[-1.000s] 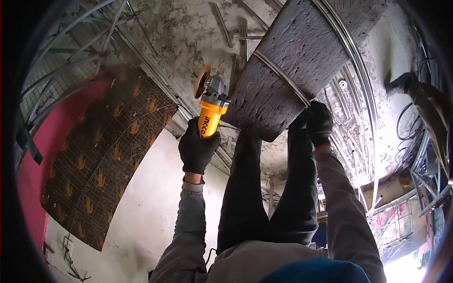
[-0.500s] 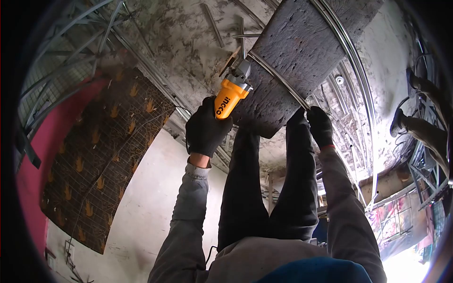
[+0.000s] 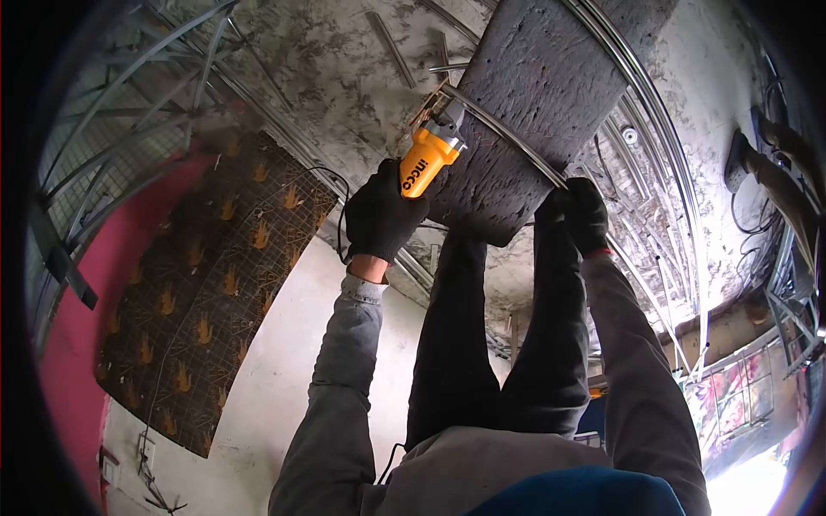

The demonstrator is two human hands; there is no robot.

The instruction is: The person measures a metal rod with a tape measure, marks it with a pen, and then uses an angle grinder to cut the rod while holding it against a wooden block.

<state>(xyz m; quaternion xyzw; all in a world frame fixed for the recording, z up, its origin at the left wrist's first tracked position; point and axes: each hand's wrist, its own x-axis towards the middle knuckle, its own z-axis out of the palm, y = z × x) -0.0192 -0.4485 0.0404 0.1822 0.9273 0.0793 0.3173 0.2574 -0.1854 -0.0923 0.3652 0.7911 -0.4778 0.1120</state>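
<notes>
My left hand (image 3: pixel 379 211), in a black glove, is wrapped round the body of an orange angle grinder (image 3: pixel 428 165) with a grey metal head. Its disc (image 3: pixel 427 105) stands edge-on right at the far end of a thin metal tube (image 3: pixel 508 135). That tube slants across a dark, pitted board (image 3: pixel 542 95) in front of my legs. At the tube's near end, my gloved right hand (image 3: pixel 587 215) is closed round it, close beside my knee.
Long, shiny metal strips (image 3: pixel 658 112) curve over the board's right side. More metal lengths lie on the stained floor at right. Another person's legs (image 3: pixel 781 181) show at the right edge. A dark patterned sheet (image 3: pixel 211 292) and bent metal frames (image 3: pixel 129 129) are at left.
The grinder has shifted slightly up and right, bringing its disc to the tube's end. My right hand keeps its hold on the tube, and the whole view has shifted a little.
</notes>
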